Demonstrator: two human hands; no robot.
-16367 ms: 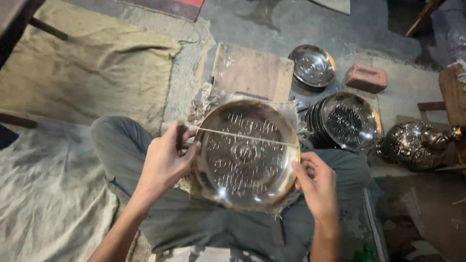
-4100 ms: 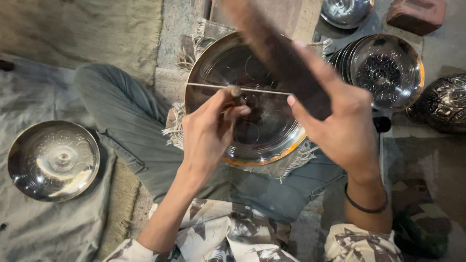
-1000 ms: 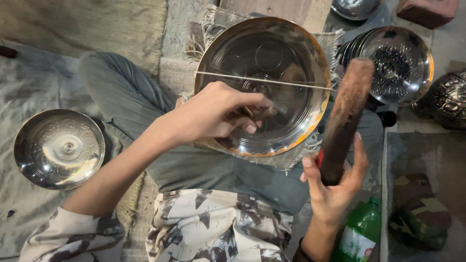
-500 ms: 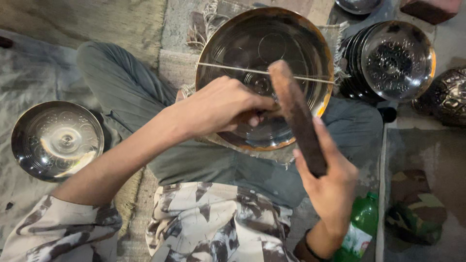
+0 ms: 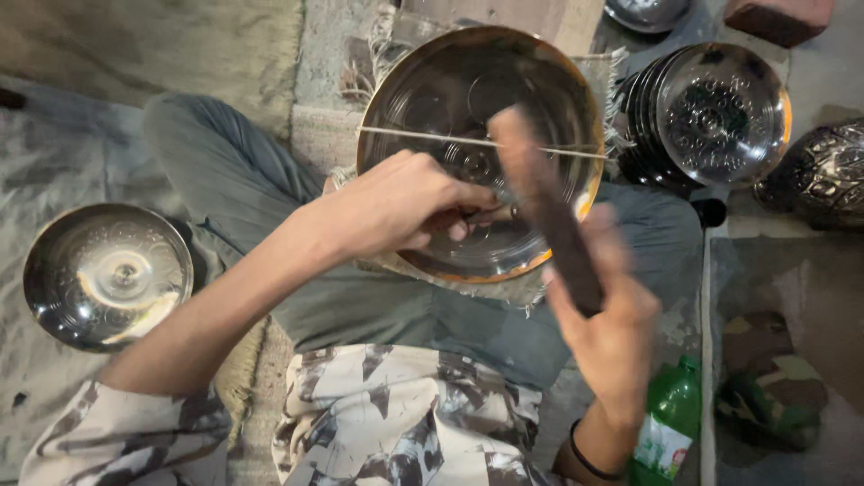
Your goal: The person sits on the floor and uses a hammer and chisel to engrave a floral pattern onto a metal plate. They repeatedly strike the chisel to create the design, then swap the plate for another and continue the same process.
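While the person is sitting cross-legged on the floor, a large round shiny metal plate with a brass-coloured rim [image 5: 450, 81] is resting on the lap, over a frayed piece of cloth [image 5: 468, 290] that is showing along its lower edge. The left hand [image 5: 400, 202] is reaching over the plate with its fingers curled shut, pinching a small thin metal tool [image 5: 486, 212] whose tip is touching the plate's inner surface near the centre. The right hand [image 5: 612, 315] is closed around the lower end of a long dark wooden stick [image 5: 540, 198], which is slanting up across the plate and is blurred; whether it is touching the tool cannot be told. A thin pale straight rod [image 5: 423, 135] is lying across the upper half of the plate from rim to rim. On the grey sheet to the person's left, a smaller round embossed metal dish [image 5: 106, 274] is lying well apart from the plate. Beyond the right knee, a stack of dark patterned metal plates [image 5: 711, 112] is standing just beside the large plate, with a rounded embossed metal vessel [image 5: 823, 175] near it. A green plastic bottle [image 5: 668, 423] is lying near the right wrist, beside a camouflage-patterned cloth [image 5: 774, 387].
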